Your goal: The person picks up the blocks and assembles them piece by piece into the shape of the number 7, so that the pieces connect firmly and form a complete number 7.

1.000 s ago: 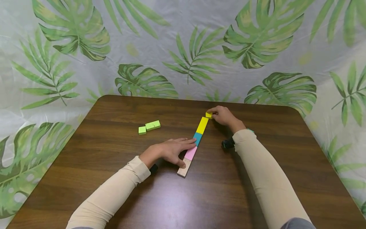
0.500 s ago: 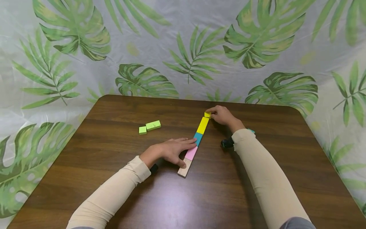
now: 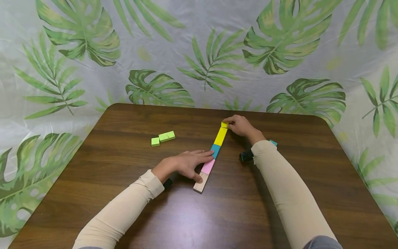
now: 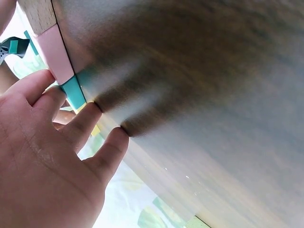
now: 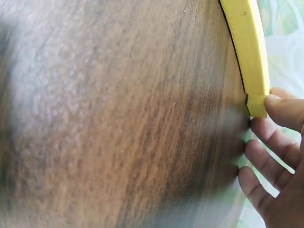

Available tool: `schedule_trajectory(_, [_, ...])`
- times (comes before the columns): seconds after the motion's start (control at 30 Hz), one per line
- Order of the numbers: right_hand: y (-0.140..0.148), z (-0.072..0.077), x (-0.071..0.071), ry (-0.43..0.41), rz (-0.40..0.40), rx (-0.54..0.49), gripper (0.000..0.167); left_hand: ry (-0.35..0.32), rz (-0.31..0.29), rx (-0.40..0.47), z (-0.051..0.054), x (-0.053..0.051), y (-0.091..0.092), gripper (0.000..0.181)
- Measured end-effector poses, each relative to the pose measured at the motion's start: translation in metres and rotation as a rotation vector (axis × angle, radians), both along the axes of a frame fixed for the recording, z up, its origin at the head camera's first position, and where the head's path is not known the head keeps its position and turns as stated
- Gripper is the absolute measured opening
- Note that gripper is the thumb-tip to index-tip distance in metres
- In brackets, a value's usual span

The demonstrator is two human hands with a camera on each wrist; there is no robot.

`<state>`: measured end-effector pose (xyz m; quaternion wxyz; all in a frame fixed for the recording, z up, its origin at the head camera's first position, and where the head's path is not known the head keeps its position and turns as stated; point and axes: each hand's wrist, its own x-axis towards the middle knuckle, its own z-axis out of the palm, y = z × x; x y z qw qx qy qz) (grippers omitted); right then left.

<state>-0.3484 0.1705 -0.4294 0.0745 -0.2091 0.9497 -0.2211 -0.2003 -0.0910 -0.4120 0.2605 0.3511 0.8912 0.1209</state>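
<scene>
A slanting row of blocks lies end to end: a bare-wood block (image 3: 200, 183), a pink block (image 3: 207, 166), a blue block (image 3: 215, 150) and a long yellow block (image 3: 220, 136). My left hand (image 3: 189, 164) rests along the row's left side, fingers spread, thumb on the wooden block and fingertips by the pink and blue ones. In the left wrist view two fingertips (image 4: 116, 137) touch the tabletop. At the row's far end my right hand (image 3: 242, 126) pinches a small yellow block (image 5: 257, 105) between thumb and fingers, against the long yellow block's end.
Two light green blocks, a small one (image 3: 155, 141) and a longer one (image 3: 167, 136), lie left of the row. A teal piece (image 3: 273, 142) shows partly behind my right wrist. The brown table (image 3: 124, 117) ends at a leaf-patterned curtain (image 3: 211, 52).
The right hand has slid the small yellow block slightly left and towards the row, so it now lines up with the long yellow block. My left hand has stayed in place.
</scene>
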Motion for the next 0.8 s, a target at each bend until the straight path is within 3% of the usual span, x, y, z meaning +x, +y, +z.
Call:
schedule_trajectory(0.23, [0.006, -0.001, 0.002, -0.004, -0.015, 0.0, 0.038, 0.003, -0.015, -0.002, -0.001, 0.0, 0.004, 0.088])
schedule_trajectory(0.43, [0.015, 0.004, 0.006, -0.055, -0.011, -0.012, 0.051, 0.006, -0.024, -0.002, -0.002, -0.001, 0.007, 0.088])
schedule_trajectory(0.6, [0.03, 0.027, 0.012, -0.074, -0.006, 0.017, 0.056, 0.011, -0.031, 0.004, -0.002, -0.001, 0.006, 0.087])
schedule_trajectory(0.8, [0.053, 0.063, 0.028, -0.079, 0.045, 0.099, 0.048, 0.01, -0.03, 0.008, 0.001, 0.0, 0.001, 0.087])
